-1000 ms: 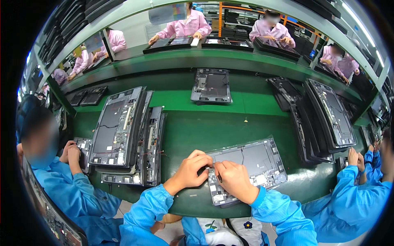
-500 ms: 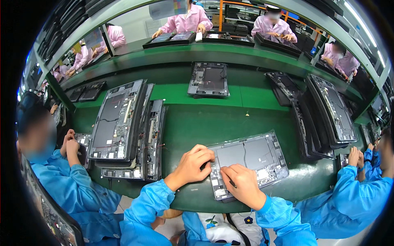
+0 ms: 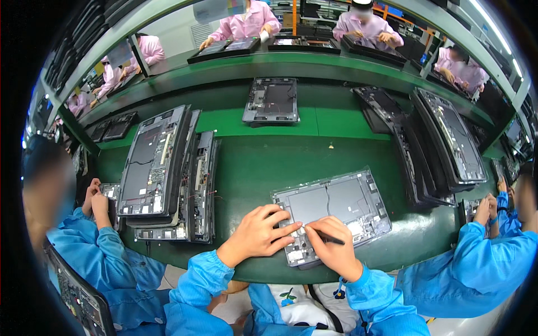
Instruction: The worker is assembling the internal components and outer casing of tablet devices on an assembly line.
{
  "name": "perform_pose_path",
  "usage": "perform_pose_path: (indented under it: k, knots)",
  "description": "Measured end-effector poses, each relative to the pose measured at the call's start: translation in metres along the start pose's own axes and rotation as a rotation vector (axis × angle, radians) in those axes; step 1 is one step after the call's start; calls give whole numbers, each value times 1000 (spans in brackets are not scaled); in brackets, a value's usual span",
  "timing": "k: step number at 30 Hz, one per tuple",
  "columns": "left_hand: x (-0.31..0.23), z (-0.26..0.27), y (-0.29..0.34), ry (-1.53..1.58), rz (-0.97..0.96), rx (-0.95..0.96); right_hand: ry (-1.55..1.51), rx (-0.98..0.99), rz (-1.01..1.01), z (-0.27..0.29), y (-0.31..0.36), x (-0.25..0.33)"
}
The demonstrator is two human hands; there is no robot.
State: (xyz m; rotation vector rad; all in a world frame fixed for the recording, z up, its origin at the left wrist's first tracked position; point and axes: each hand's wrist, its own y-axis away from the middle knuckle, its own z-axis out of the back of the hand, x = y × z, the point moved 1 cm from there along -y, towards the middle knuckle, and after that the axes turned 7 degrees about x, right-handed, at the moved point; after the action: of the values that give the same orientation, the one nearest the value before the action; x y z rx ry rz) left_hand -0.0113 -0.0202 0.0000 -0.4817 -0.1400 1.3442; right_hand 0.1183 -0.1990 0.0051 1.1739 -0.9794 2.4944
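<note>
A tablet (image 3: 322,204) without its cover lies tilted on the green bench before me, its dark battery and circuit boards bare. Clear film sticks out along its far edge. My left hand (image 3: 260,235) rests at its left edge, fingers apart and stretched onto the boards there. Close beside those fingertips, my right hand (image 3: 335,246) grips a slim black stick-like tool (image 3: 329,237) in a pinch over the lower left boards. The tool's exact kind and its tip are hidden by the fingers.
Stacks of similar tablets stand at left (image 3: 154,162) and right (image 3: 448,137). A single tablet (image 3: 273,101) lies at the back centre. Co-workers in blue sit close on both sides. Beyond a green ledge (image 3: 235,66), people in pink handle trays.
My left fingers have stretched out farther over the tablet. The black tool now shows in my right hand, which has shifted slightly. The whole view has moved a little.
</note>
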Motion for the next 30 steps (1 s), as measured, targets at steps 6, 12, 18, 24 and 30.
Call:
perform_pose_path:
  k: [6, 12, 18, 24, 30]
  knots:
    - [-2, 3, -2, -19, 4, 34, 29, 19, 3, -3, 0, 1]
    - [-3, 2, -2, -12, 15, 25, 94, 42, 42, -4, -1, 6]
    - [-2, 0, 1, 4, 22, 20, 137, 55, 116, -2, 0, 8]
    - [-3, -1, 1, 22, 49, 28, 182, 93, 103, 1, 8, 15]
    - [-8, -5, 5, 46, 90, -17, 160, 57, 87, 0, 11, 13]
